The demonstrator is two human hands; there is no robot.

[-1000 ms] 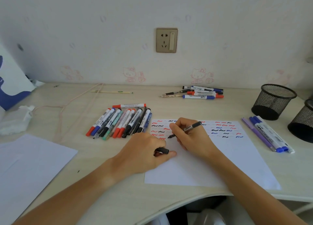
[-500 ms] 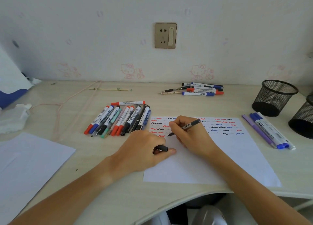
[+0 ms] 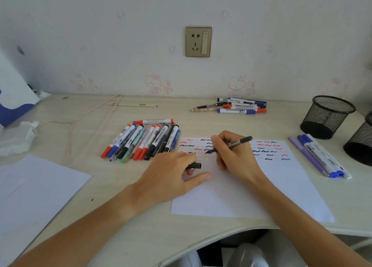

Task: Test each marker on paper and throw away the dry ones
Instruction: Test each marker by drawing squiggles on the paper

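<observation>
On the pale surface (image 3: 124,222), the paper (image 3: 237,194) was half squiggled; right hand (image 3: 233,156) pinched a pen (image 3: 231,145) on it, left hand (image 3: 173,178) held its cap (image 3: 194,165). A pile (image 3: 141,142) likely waited.

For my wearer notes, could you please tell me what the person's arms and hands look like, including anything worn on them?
Both forearms are bare as far as the view shows: no sleeves, watch, bracelets or gloves. The left hand and right hand show no rings or markings, and the nails that show look short and unpainted.
</observation>
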